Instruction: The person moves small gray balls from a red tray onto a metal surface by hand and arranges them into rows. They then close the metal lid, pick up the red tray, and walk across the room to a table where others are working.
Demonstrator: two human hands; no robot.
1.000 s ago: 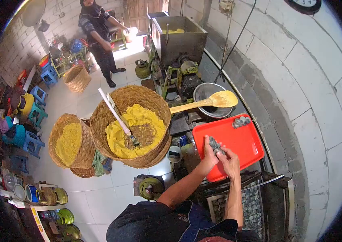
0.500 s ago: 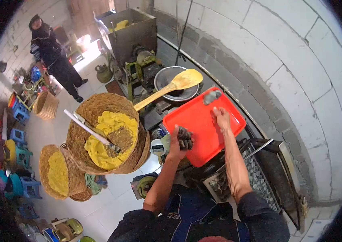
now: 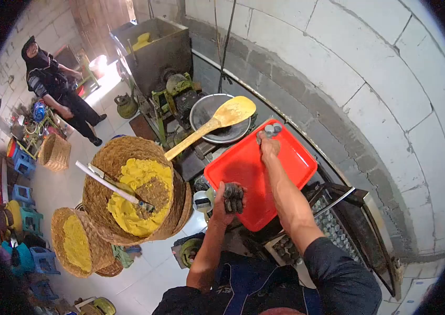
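My left hand (image 3: 219, 210) is cupped around several dark, rounded pieces (image 3: 234, 198), beside the near left edge of a red plastic tray (image 3: 254, 181). At the tray's far end my right hand (image 3: 269, 147) has its fingers closed at a small cluster of grey round pieces (image 3: 272, 128). A grey piece shows at those fingertips, though the hand partly covers it. Just left of the tray a large wooden paddle (image 3: 207, 126) lies across a metal bowl (image 3: 199, 113) and the rim of a woven basket (image 3: 112, 152).
Yellow mash (image 3: 138, 210) and a white-handled tool (image 3: 107, 181) are in the basket. A second basket of yellow mash (image 3: 77, 244) stands lower left. Below my right arm lies a rack of grey round pieces (image 3: 332, 226). A person (image 3: 57, 86) stands at the back left, near a metal hopper machine (image 3: 159, 50).
My right hand has moved farther out to the grey pieces at the tray's far end. My left hand has shifted slightly left and down, still holding the dark pieces. The view has tilted.
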